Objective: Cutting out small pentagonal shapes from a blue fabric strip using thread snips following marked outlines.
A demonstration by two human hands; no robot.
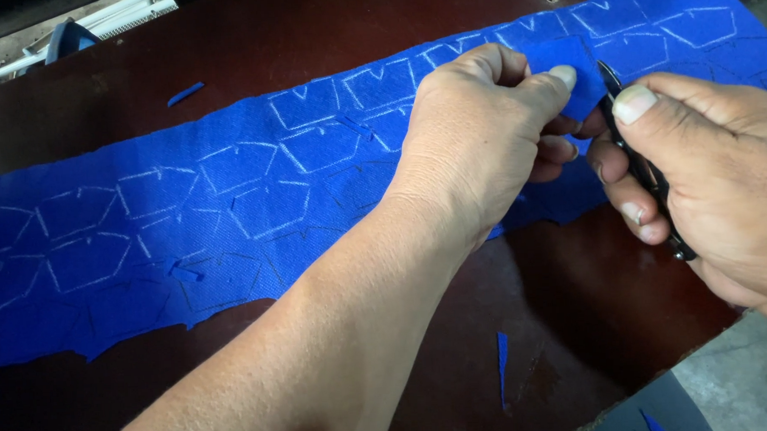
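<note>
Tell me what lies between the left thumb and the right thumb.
Head view: the small blue fabric piece and the tip of the dark snips.

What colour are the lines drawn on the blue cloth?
White, chalk-like outlines on the blue cloth, shown best in the head view.

1. Left hand [474, 144]: bare, no glove, ring or watch; short pale thumbnail.
2. Left forearm: bare to the frame's edge, no sleeve.
3. Right hand [705, 170]: bare, ringless; broad, short-trimmed nails, knuckles creased.
</note>
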